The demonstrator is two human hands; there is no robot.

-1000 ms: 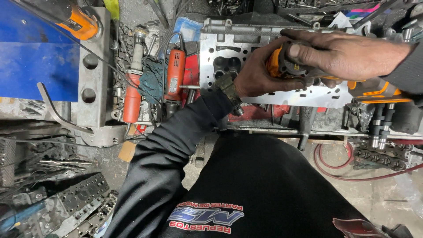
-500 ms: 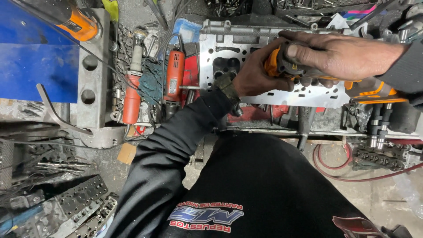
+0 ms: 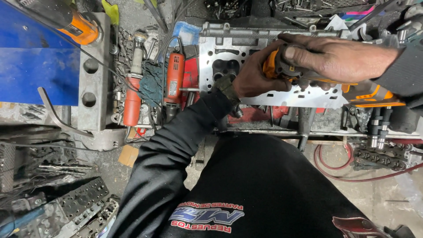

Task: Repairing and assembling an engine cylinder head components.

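An orange and black cordless power tool [image 3: 365, 93] lies across a grey metal cylinder head [image 3: 211, 48] on the bench. My right hand [image 3: 339, 59] grips the tool's body from above. My left hand [image 3: 253, 70] wraps the tool's front end and presses it against the head. The tool's tip is hidden under my left hand. My black sleeve [image 3: 172, 158] runs from the lower middle up to the left wrist.
Two red hand-held power tools [image 3: 174, 81] lie left of the head, beside a grey metal block [image 3: 90, 75] with round holes. A blue panel [image 3: 35, 66] sits far left, another orange tool [image 3: 79, 26] above it. A red hose [image 3: 343, 172] and more engine parts [image 3: 75, 207] lie lower down.
Both hands keep the same grip on the power tool over the cylinder head. The view shifts very slightly; nothing else moves.
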